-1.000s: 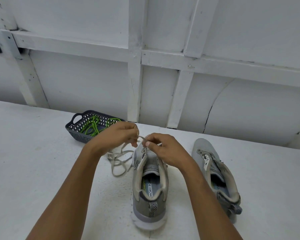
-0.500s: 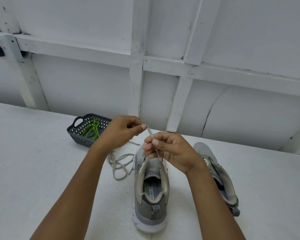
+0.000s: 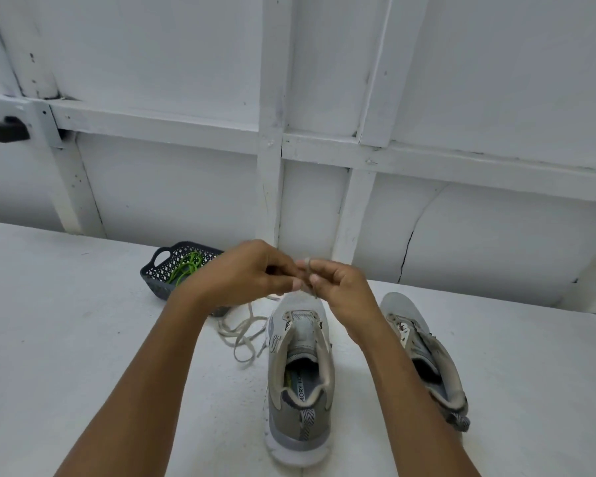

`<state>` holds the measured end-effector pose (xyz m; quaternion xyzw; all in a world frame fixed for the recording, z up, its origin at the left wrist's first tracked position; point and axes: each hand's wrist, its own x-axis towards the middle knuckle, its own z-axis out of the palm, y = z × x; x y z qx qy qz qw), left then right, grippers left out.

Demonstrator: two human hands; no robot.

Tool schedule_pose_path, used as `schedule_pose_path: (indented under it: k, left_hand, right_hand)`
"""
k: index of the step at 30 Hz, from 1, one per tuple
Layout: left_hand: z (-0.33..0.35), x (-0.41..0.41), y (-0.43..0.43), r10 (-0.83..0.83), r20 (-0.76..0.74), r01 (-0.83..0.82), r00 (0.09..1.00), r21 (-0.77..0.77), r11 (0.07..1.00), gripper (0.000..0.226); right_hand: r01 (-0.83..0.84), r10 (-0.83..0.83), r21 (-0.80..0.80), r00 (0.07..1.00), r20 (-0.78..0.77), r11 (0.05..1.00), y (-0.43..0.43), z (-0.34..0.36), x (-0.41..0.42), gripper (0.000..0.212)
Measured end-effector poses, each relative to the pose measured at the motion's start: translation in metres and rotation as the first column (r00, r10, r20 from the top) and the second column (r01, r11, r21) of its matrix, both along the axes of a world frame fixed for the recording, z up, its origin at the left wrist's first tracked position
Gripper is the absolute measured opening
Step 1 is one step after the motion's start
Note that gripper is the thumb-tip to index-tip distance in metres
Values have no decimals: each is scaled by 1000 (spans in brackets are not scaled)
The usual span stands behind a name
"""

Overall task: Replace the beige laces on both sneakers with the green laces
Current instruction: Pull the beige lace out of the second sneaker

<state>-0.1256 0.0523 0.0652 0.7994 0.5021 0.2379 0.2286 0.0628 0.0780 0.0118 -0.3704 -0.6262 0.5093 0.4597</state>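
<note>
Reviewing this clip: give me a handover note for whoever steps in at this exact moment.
Left hand pinches the beige lace above the toe of the near sneaker.
Right hand pinches the same lace, which runs down to the front eyelets.
Loose beige lace lies on the table left of that sneaker.
Green laces sit in the dark basket, untouched.
Done: near sneaker almost unlaced; other sneaker shows no lace.
Left: pull this lace free, thread green laces into both.
</note>
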Motion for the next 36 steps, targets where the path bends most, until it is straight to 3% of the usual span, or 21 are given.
schedule_pose_path:
  k: [2, 3, 7, 10, 13, 16, 17, 19, 22, 24, 28, 31, 34, 36]
  left_hand:
    - [9, -4, -2, 63, 44, -66, 997, 66, 996, 7]
    - [11, -6, -3, 100, 88, -107, 991, 89, 990, 7]
    - [0, -4, -9, 198, 250, -236, 948, 130, 963, 5]
    - [-19, 12, -21, 219, 237, -249, 947, 102, 963, 7]
    - [-31, 36, -39, 180, 139, -191, 974, 70, 979, 18]
    - [-36, 58, -61, 124, 19, -124, 992, -6, 992, 20]
    - [-34, 64, -69, 89, 7, -88, 996, -52, 995, 20]
    - [-26, 71, -90, 19, 17, -17, 1000, -142, 990, 18]
    - [-4, 69, -115, -17, 63, 26, 998, -138, 990, 11]
    - [7, 62, -127, 20, 126, -12, 992, -64, 998, 8]
    - [-2, 55, -140, 159, 301, -179, 940, 41, 983, 7]
    - [-32, 66, -154, 231, 366, -260, 901, 32, 965, 8]
    - [-61, 85, -176, 240, 230, -251, 943, 19, 968, 18]
    - [-67, 99, -193, 180, 158, -167, 971, -91, 982, 19]
  right_hand:
    - [-166, 165, -9, 973, 159, 986, -10, 3, 4, 31]
    - [-248, 250, -31, 954, 166, 968, -15, 5, 6, 32]
    - [-429, 421, -157, 903, -84, 890, -35, 15, 22, 28]
    - [-479, 400, -204, 854, -334, 854, -47, 21, 35, 31]
    - [-480, 265, -204, 737, -622, 853, -57, 27, 47, 49]
    - [-411, 115, -216, 646, -755, 885, -65, 29, 56, 61]
    - [-376, 94, -228, 670, -736, 898, -68, 28, 58, 64]
    - [-265, 69, -252, 805, -590, 931, -76, 23, 62, 70]
    - [-66, 26, -221, 983, -180, 973, -99, 16, 66, 64]
    - [-66, 64, -199, 998, -19, 978, -119, 17, 67, 66]
    - [-242, 252, -239, 968, 9, 940, -155, 22, 74, 67]
    - [-335, 309, -314, 942, -131, 888, -175, 24, 79, 63]
    - [-372, 168, -361, 859, -484, 855, -191, 20, 87, 59]
    - [-347, 63, -355, 786, -615, 868, -199, 14, 92, 59]
